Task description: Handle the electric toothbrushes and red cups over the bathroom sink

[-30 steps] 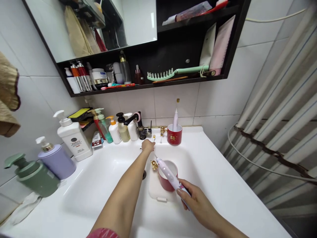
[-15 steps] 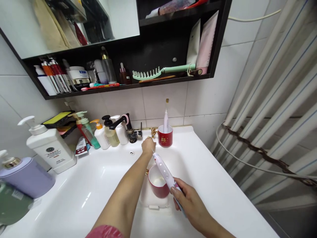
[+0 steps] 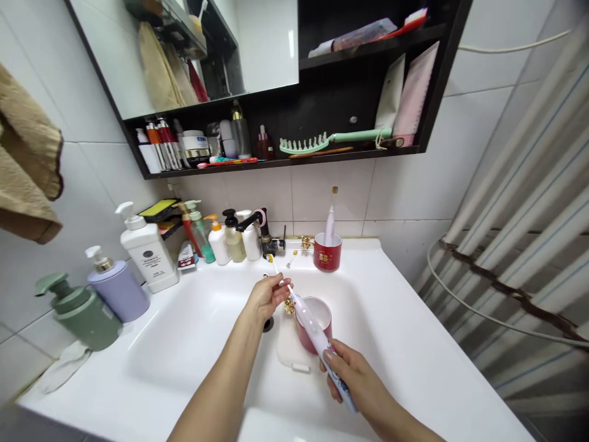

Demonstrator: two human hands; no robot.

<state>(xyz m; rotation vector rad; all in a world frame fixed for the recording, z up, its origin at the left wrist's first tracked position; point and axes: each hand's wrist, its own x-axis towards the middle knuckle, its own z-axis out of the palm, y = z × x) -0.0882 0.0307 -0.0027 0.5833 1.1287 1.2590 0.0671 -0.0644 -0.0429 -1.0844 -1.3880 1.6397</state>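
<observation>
My right hand (image 3: pixel 352 371) is closed around the lower part of a pale electric toothbrush handle (image 3: pixel 313 322), which tilts up and to the left. Pinched in my left hand (image 3: pixel 267 299) is a white brush head (image 3: pixel 275 265) with its bristles up, at the handle's top; whether it is seated on the shaft I cannot tell. Just behind, a second brush head (image 3: pixel 291 259) lies on the sink ledge. Under the handle, a red cup (image 3: pixel 322 310) with a gold handle stands on a whitish tray (image 3: pixel 288 356) in the sink.
Another red cup (image 3: pixel 327 261) on the ledge holds an upright electric toothbrush (image 3: pixel 330 227). A black faucet (image 3: pixel 267 236) and several pump bottles (image 3: pixel 150 258) line the back and left. Above hangs a dark shelf (image 3: pixel 322 161) with a green hairbrush (image 3: pixel 306 146). A folding partition (image 3: pixel 529 233) stands right.
My left hand has come back from the ledge to the top of the toothbrush handle, now with a brush head in its fingers. The view has swung left.
</observation>
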